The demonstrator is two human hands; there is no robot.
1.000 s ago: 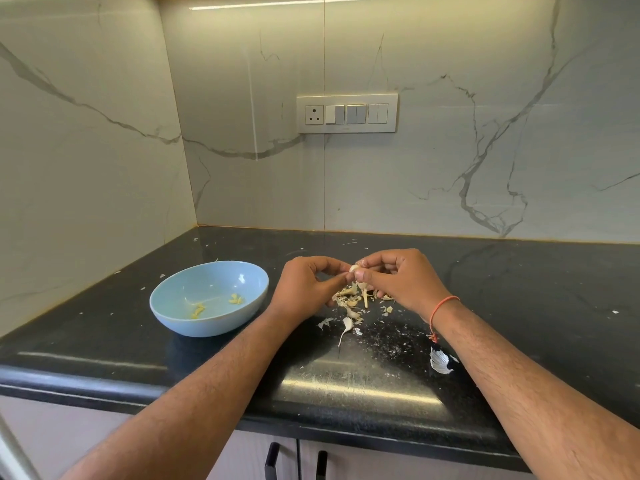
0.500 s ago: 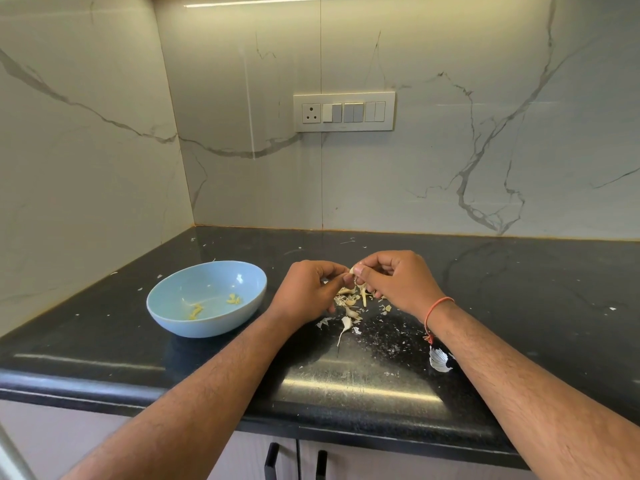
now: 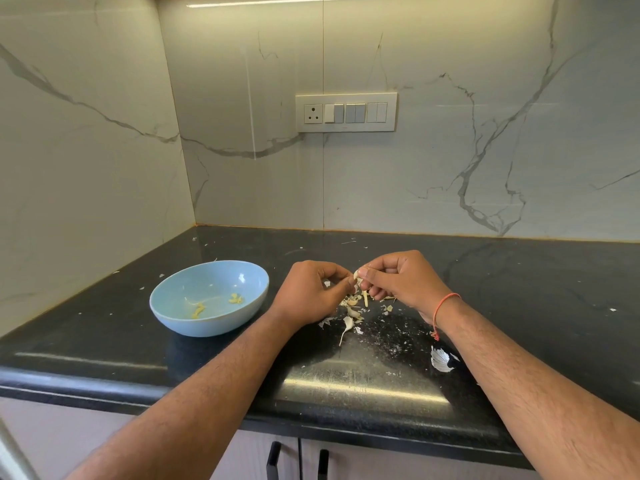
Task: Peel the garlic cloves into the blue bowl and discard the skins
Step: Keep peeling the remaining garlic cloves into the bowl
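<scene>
**Both hands on 1 clove, just above the skin pile**

You've got the garlic clove (image 3: 356, 274) pinched between your left hand (image 3: 310, 292) and your right hand (image 3: 401, 280), held up over the scatter of skins (image 3: 353, 311) on the black bench (image 3: 519, 271). Both grips are closed on that clove, fingertips meeting in the middle. The blue bowl (image 3: 242, 317) sits just left of your left hand, with a few yellowish bits at the bottom. A bigger white piece of skin (image 3: 440, 359) lies beside your right forearm.

My read: this clove is tiny, light and firm, and likely slick once bare, so hold it at the fat body and lift the papery skin from the tip. The skin is thin, brittle and tears into flakes, so expect crumbs.
</scene>
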